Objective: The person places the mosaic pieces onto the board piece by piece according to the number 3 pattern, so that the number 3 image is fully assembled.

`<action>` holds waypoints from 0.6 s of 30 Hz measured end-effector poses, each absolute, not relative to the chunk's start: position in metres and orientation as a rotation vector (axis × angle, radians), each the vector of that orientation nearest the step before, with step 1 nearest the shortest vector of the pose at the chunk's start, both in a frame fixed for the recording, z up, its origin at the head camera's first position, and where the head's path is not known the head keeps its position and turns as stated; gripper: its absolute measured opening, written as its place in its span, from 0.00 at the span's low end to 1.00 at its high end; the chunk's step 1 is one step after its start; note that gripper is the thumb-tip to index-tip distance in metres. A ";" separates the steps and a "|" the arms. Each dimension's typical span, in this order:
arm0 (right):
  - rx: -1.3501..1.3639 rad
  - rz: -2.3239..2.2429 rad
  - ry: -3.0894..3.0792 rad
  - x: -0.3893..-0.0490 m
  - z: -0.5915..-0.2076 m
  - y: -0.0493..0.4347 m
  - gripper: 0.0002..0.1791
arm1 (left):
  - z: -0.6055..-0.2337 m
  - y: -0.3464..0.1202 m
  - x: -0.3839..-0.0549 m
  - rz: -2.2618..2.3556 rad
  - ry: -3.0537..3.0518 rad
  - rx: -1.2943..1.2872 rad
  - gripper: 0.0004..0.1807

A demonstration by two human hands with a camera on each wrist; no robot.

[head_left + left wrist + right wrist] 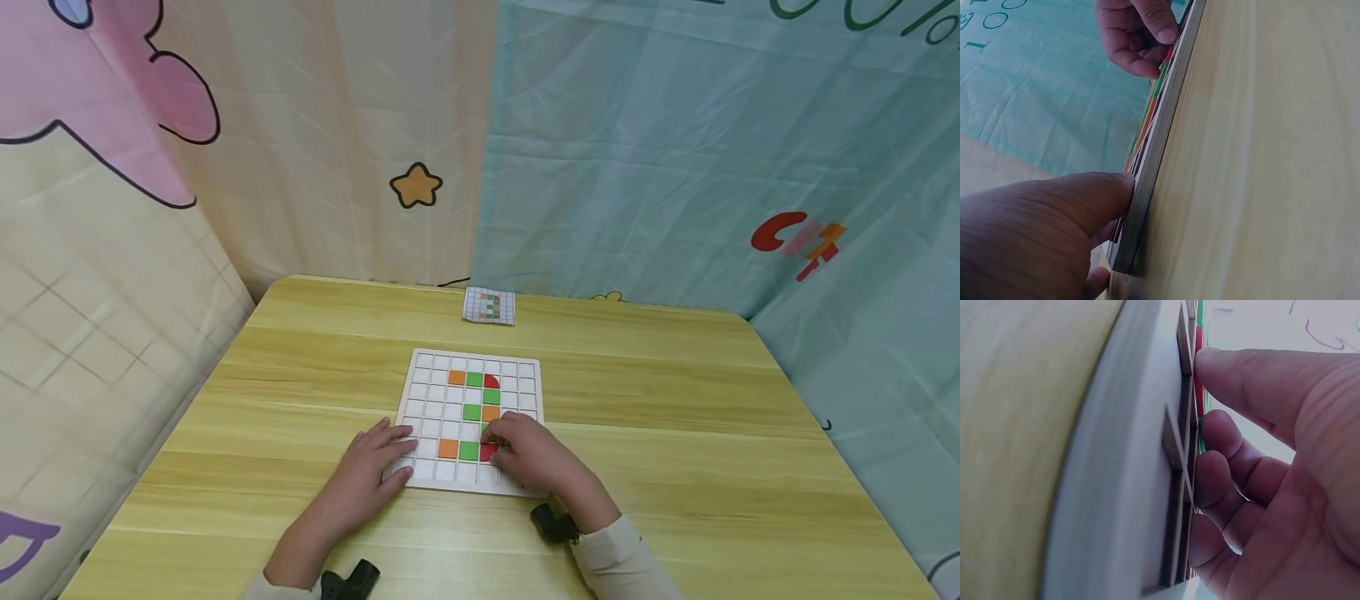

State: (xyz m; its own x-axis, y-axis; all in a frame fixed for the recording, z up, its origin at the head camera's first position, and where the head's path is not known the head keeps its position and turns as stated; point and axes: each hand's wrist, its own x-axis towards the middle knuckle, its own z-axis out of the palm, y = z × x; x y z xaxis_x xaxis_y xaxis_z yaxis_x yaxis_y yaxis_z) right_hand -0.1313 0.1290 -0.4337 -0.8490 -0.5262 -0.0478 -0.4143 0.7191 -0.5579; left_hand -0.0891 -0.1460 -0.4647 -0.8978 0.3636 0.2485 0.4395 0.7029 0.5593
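Observation:
A white grid board [423, 475] lies on the table with orange, green and red tiles set in its squares. My right hand [528, 450] is at its lower right part, the thumb and index finger about a red tile [487, 452] with one rounded corner. In the right wrist view the thumb touches that red tile [1199, 403], and the other fingers bend close over the grid. My left hand [367, 467] rests on the board's left edge, fingers spread. The left wrist view has its thumb [1100, 194] on the board's rim. A green tile [468, 451] sits left of the red one.
Behind the board, near the far table edge, lies a small card [489, 306] printed with a coloured grid pattern. The wooden table [675, 433] extends on both sides. Printed curtains [637, 150] hang behind it. A black wrist device [553, 523] is at the right wrist.

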 end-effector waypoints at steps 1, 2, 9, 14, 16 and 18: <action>-0.753 -0.809 2.724 -0.131 -0.433 0.130 0.07 | -0.464 -0.146 -0.089 -0.964 -2.790 -0.659 0.18; -0.751 -0.812 2.724 -0.130 -0.432 0.131 0.07 | -0.464 -0.146 -0.089 -0.964 -2.792 -0.659 0.18; -0.721 -0.884 2.746 -0.127 -0.428 0.148 0.07 | -0.464 -0.146 -0.090 -0.981 -2.810 -0.661 0.19; -0.582 -0.933 2.809 -0.123 -0.424 0.174 0.07 | -0.463 -0.147 -0.089 -0.981 -2.822 -0.656 0.19; -0.528 -0.939 2.847 -0.122 -0.424 0.189 0.08 | -0.460 -0.147 -0.089 -1.007 -2.808 -0.647 0.19; -0.498 -0.941 2.889 -0.121 -0.425 0.206 0.08 | -0.455 -0.147 -0.088 -1.028 -2.775 -0.640 0.19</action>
State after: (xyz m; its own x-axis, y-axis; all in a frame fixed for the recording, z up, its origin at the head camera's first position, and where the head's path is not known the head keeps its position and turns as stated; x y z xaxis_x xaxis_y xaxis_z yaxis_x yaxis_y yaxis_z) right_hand -0.1211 0.2058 -0.4248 -0.9458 -0.3222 0.0399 -0.2839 0.7612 -0.5831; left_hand -0.0885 -0.1468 -0.4552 -0.9044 0.3478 0.2472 0.4249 0.6811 0.5963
